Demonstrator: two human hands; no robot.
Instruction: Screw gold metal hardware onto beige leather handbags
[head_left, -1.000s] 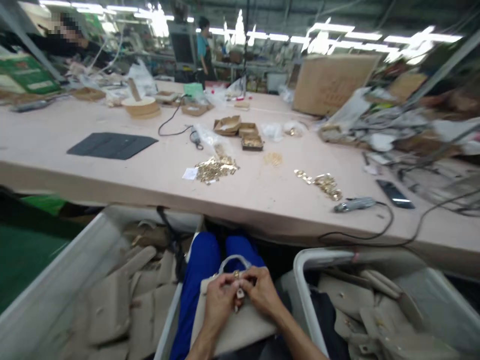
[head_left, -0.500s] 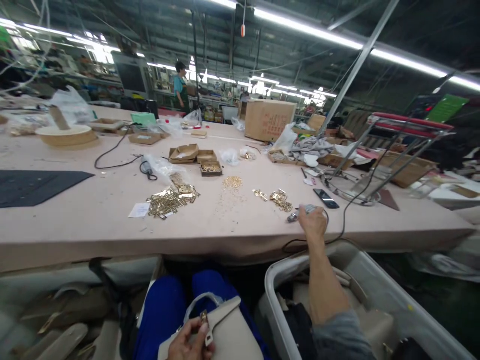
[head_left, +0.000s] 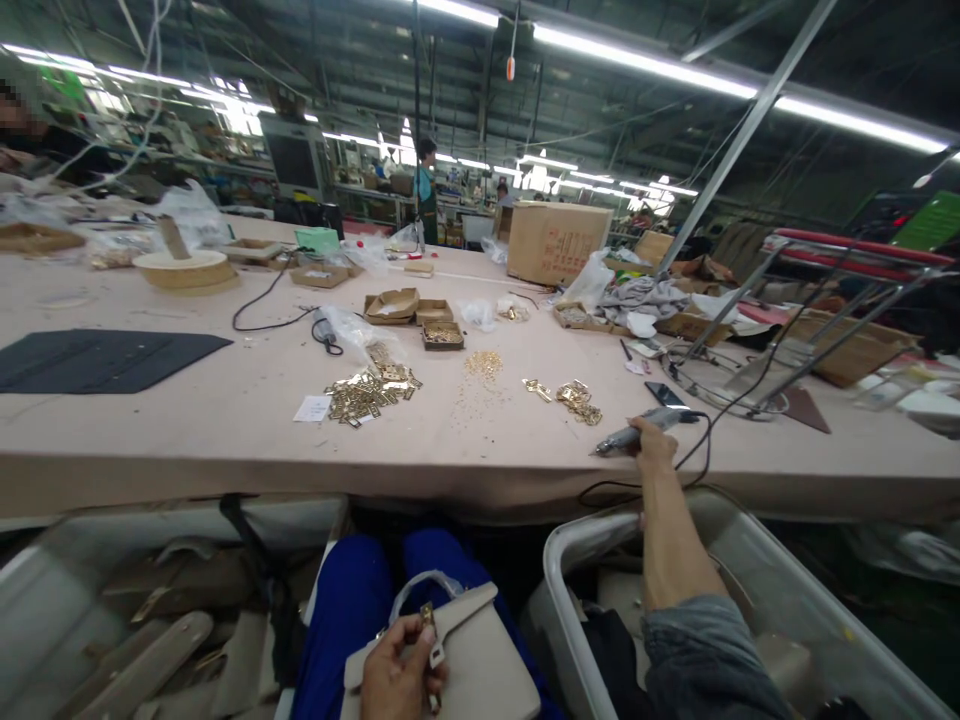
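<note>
A beige handbag (head_left: pixel 472 660) with a grey handle lies on my lap, over blue trousers. My left hand (head_left: pixel 397 675) pinches the gold clasp and strap at the bag's front flap. My right hand (head_left: pixel 654 447) reaches out to the table's near edge and is closed round a grey corded electric screwdriver (head_left: pixel 634 432), lifting it slightly off the surface. Just beyond the tool lies a small heap of gold metal fittings (head_left: pixel 574 397).
The long pink table (head_left: pixel 187 420) carries more gold hardware (head_left: pixel 367 392), scattered screws (head_left: pixel 484 365), small cardboard trays (head_left: pixel 416 315), a phone (head_left: pixel 664 394), a dark mat (head_left: pixel 97 358) and a large carton (head_left: pixel 559 242). Grey bins (head_left: pixel 592 540) with beige bag parts flank my knees. A person stands far behind.
Both hands were on the bag a second ago. My right hand then reached to the table and has closed on the screwdriver, raising it. The view has tilted up.
</note>
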